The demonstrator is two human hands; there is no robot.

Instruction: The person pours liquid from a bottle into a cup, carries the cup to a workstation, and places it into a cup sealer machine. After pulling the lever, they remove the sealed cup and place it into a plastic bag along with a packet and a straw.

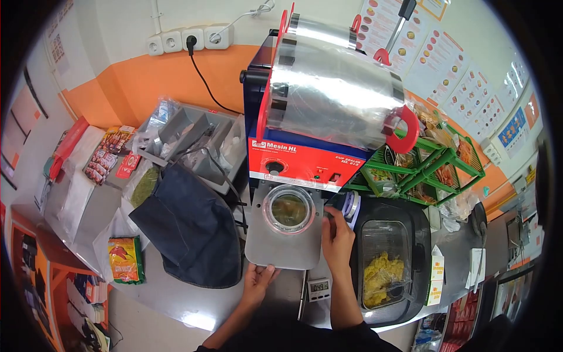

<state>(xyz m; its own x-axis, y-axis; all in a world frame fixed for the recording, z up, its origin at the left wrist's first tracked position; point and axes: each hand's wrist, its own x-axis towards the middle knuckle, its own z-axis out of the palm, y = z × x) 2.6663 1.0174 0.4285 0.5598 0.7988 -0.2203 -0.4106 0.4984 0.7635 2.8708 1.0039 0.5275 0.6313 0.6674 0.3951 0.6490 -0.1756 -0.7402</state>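
Observation:
A clear plastic cup point(289, 209) sits in the round hole of the cup sealer's metal tray point(275, 252), with something greenish-brown inside it. My left hand point(258, 284) has its fingers closed on the tray's front edge. Along the tray's right edge, my right hand point(338, 240) rests with thumb and forefinger apart, fingertips against or very near the metal. Behind the cup stands the red and blue cup sealer point(305, 161), carrying a roll of clear film point(334, 88) on top. Part of the cup's lower body is hidden in the tray.
A dark blue cloth point(190, 229) lies left of the tray, near a yellow-green packet point(125, 260). Grey bins point(199, 126) stand behind it. To the right are a small digital timer point(319, 288), a black container point(419, 258) with yellow food, and green baskets point(434, 170).

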